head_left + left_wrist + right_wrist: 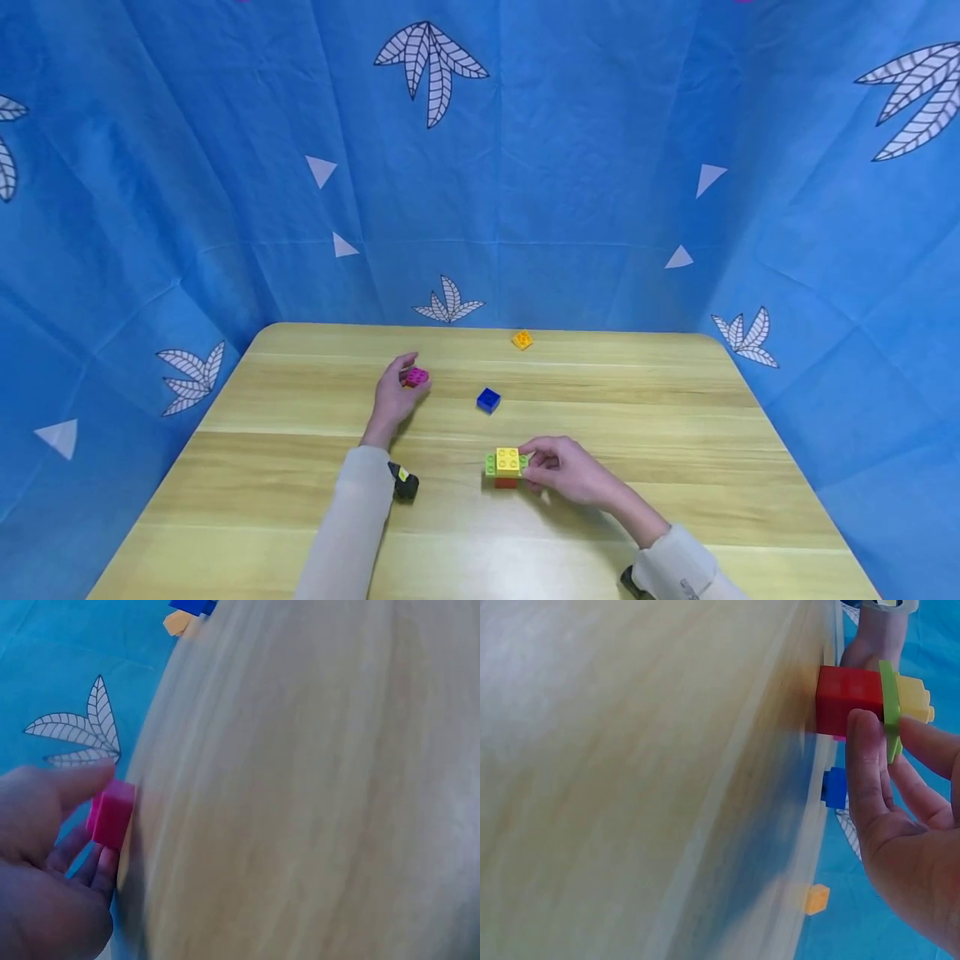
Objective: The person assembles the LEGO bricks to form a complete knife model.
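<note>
A stack of toy building bricks stands on the table in front of me: a red block [847, 701] at the bottom, a thin green plate [491, 464] across it and a yellow brick [507, 459] on top. My right hand [573, 471] pinches the right end of the green plate between thumb and fingers. Farther off to the left, my left hand [396, 396] holds a pink brick [417, 377] with thumb and fingers at its sides. In the left wrist view, the pink brick sits right at the tabletop.
Between the hands and a little beyond the stack lies a blue brick [488, 401]. An orange brick [522, 339] is near the far edge of the wooden table [600, 375]. Blue cloth [570, 167] with leaf prints hangs behind the table and along both sides.
</note>
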